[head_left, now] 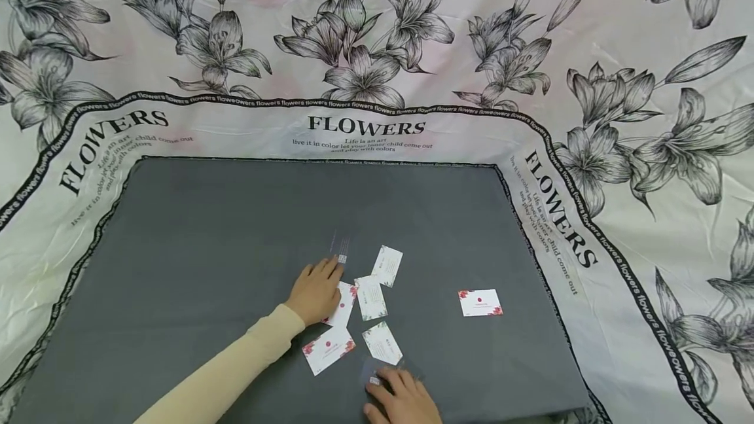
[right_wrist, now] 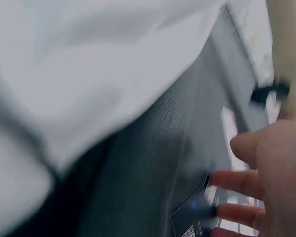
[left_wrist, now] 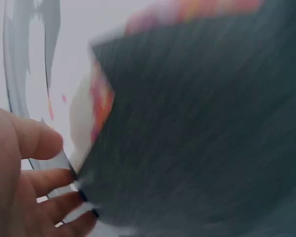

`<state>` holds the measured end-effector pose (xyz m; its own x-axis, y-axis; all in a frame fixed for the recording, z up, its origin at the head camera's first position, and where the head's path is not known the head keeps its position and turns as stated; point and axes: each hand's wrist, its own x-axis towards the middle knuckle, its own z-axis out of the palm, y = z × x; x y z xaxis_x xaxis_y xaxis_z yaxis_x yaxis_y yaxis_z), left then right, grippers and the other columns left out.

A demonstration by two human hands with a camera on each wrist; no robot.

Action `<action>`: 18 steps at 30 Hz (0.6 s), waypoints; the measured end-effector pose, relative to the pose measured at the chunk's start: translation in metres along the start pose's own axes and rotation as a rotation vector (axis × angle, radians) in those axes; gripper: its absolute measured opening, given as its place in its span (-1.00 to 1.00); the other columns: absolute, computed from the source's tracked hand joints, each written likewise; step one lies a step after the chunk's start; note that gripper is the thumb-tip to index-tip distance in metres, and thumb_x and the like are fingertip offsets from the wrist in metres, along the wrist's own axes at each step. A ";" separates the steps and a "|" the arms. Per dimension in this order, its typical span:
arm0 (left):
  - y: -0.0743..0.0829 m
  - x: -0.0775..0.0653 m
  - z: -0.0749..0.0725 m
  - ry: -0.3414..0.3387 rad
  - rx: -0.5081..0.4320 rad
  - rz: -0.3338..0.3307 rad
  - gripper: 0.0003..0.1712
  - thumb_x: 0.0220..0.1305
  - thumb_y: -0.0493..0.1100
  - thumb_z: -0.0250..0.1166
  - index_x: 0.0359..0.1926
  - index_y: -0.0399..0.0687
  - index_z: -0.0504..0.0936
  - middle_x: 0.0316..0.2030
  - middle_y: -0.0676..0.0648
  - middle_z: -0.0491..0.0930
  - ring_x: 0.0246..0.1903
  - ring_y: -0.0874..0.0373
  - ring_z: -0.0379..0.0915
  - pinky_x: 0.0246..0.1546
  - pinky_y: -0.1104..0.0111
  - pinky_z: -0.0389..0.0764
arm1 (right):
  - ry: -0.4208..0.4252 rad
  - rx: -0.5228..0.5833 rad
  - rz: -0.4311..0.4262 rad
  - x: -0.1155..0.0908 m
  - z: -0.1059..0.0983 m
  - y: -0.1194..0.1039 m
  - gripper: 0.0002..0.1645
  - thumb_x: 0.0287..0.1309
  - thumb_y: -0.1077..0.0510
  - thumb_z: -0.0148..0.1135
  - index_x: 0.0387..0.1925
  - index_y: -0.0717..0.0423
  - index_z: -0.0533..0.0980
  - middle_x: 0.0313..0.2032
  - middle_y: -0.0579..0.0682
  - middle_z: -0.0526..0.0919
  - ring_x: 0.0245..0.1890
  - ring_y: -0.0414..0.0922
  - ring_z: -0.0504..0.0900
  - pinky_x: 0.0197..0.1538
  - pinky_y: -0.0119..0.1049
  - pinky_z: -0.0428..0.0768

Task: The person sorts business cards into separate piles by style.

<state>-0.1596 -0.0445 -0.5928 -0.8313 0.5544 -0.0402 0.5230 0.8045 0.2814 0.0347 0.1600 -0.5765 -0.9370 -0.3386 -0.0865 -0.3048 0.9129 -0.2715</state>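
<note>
Left hand (head_left: 314,293) partly over a red-cornered card (head_left: 346,301), fingers loosely straight at labelled clear piece (head_left: 343,258), right hand (head_left: 410,399) on clear sheet (head_left: 369,373), fingers relaxed, thumb apart, white cards (head_left: 370,298) scattered nearby on grey counter (head_left: 230,247)

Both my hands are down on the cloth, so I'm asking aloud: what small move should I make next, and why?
I'd probably slide your right hand over to the lone red-cornered card: it lies apart from the other cards, and that hand is nearer it than your left hand.
</note>
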 end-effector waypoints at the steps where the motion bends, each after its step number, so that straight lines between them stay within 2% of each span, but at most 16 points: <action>1: 0.002 -0.010 0.001 0.009 0.008 0.007 -0.43 0.34 -0.08 0.06 0.31 -0.22 0.35 0.37 -0.23 0.27 0.34 -0.18 0.21 0.27 -0.11 0.23 | -0.006 -0.005 0.019 0.000 0.000 0.005 -0.56 0.35 -0.28 -0.08 0.05 -0.26 0.56 0.10 -0.13 0.50 0.03 -0.12 0.46 -0.11 -0.10 0.50; 4: 0.012 -0.039 0.002 0.036 0.039 0.028 -0.42 0.30 -0.08 0.11 0.29 -0.24 0.38 0.33 -0.23 0.32 0.31 -0.18 0.26 0.23 -0.11 0.28 | 0.036 0.002 0.089 0.013 -0.004 0.024 -0.54 0.31 -0.24 0.01 0.12 -0.19 0.53 0.18 -0.06 0.49 0.12 -0.04 0.44 -0.05 -0.02 0.47; 8: 0.037 -0.068 0.007 0.027 0.073 0.056 -0.43 0.28 -0.06 0.14 0.25 -0.23 0.42 0.30 -0.21 0.37 0.30 -0.16 0.29 0.21 -0.10 0.32 | 0.132 -0.003 0.156 0.049 -0.005 0.052 -0.49 0.30 -0.18 0.07 0.20 -0.09 0.49 0.26 0.06 0.42 0.22 0.07 0.39 0.09 0.07 0.40; 13: 0.076 -0.083 0.016 -0.049 0.088 0.149 -0.46 0.28 0.03 0.12 0.22 -0.08 0.47 0.32 -0.13 0.36 0.32 -0.07 0.28 0.24 -0.06 0.32 | 0.141 0.024 0.243 0.086 -0.018 0.079 -0.45 0.33 -0.19 0.02 0.24 -0.06 0.45 0.32 0.15 0.33 0.31 0.15 0.29 0.23 0.14 0.28; 16: 0.088 -0.091 0.015 -0.045 0.056 0.197 -0.51 0.29 0.03 0.12 0.19 -0.02 0.51 0.32 -0.09 0.37 0.33 -0.04 0.28 0.25 -0.07 0.30 | 0.149 0.050 0.365 0.088 -0.032 0.103 -0.38 0.33 -0.21 -0.01 0.29 0.01 0.38 0.34 0.20 0.30 0.33 0.20 0.25 0.25 0.19 0.24; 18: 0.089 -0.098 0.012 -0.012 0.018 0.213 -0.54 0.29 0.00 0.14 0.17 -0.02 0.53 0.30 -0.09 0.40 0.32 -0.05 0.29 0.25 -0.08 0.29 | 0.159 0.052 0.468 0.079 -0.040 0.125 -0.33 0.34 -0.20 -0.03 0.32 0.09 0.31 0.34 0.25 0.27 0.33 0.24 0.21 0.25 0.24 0.20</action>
<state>-0.0291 -0.0250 -0.5755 -0.6993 0.7148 0.0065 0.6899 0.6725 0.2678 -0.0838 0.2561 -0.5790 -0.9870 0.1471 -0.0647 0.1595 0.9448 -0.2863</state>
